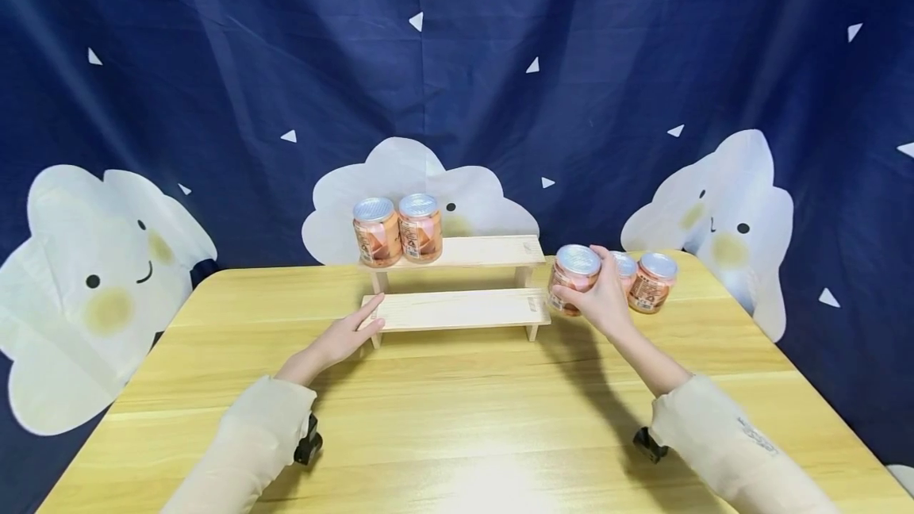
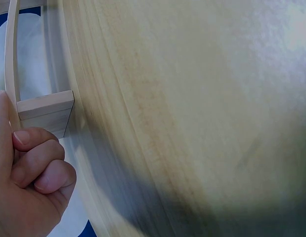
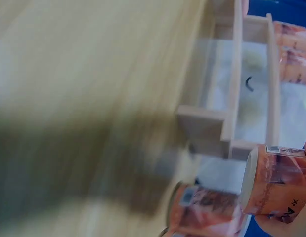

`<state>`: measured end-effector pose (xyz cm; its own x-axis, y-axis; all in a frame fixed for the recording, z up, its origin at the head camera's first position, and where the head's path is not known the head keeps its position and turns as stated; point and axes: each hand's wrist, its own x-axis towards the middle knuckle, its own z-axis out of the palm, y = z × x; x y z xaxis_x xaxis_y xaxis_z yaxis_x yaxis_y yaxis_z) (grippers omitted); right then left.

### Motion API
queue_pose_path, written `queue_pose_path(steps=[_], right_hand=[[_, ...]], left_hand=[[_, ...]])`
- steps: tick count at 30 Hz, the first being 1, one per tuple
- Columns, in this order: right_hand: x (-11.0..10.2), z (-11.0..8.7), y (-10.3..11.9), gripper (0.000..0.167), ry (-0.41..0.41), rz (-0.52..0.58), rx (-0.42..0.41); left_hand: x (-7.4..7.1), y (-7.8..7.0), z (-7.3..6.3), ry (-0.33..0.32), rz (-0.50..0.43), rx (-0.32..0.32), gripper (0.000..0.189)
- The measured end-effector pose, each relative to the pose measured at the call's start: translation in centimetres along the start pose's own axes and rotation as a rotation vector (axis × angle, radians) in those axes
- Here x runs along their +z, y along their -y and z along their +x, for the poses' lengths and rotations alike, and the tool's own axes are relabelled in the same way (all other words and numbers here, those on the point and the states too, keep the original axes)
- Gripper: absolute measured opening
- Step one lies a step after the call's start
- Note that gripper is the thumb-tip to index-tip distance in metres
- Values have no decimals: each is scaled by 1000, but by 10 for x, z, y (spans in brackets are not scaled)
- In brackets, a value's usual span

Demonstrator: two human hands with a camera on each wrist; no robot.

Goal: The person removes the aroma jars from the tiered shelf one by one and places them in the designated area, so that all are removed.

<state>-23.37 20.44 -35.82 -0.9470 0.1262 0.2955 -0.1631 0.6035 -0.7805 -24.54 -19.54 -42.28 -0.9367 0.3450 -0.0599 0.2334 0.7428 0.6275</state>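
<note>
A two-tier wooden display stand (image 1: 457, 311) is on the table, its tiers stepped. My left hand (image 1: 347, 335) grips the left end of the lower tier; in the left wrist view its fingers (image 2: 46, 160) are curled beside the board's leg. My right hand (image 1: 605, 297) holds a can (image 1: 575, 270) with a silver lid and an orange-pink label, to the right of the stand. In the right wrist view this can (image 3: 279, 185) appears raised off the table. Two like cans (image 1: 376, 238) (image 1: 421, 233) stand side by side on the upper tier's left part.
Behind my right hand, two more cans (image 1: 651, 284) (image 1: 624, 266) stand on the table, one partly hidden by the hand. The light wooden table (image 1: 443, 411) ends at a dark blue curtain (image 1: 485, 109) printed with clouds.
</note>
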Motion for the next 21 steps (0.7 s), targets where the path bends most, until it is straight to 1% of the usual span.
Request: queue_pose_path(steps=[6, 12, 14, 17, 21], right_hand=[[-5, -3, -21, 82, 9, -62, 0], [-4, -6, -39, 82, 62, -122, 32], [-3, -6, -45, 81, 68, -129, 27], [0, -7, -53, 79, 67, -124, 14], [3, -9, -58, 78, 56, -103, 10]], left_hand=[[-1, 0, 0, -4, -2, 0, 62], [-1, 0, -1, -2, -5, -1, 60], [0, 0, -1, -3, -12, -1, 60], [1, -1, -3, -16, -8, 18, 61], [1, -2, -3, -19, -21, 28, 62]])
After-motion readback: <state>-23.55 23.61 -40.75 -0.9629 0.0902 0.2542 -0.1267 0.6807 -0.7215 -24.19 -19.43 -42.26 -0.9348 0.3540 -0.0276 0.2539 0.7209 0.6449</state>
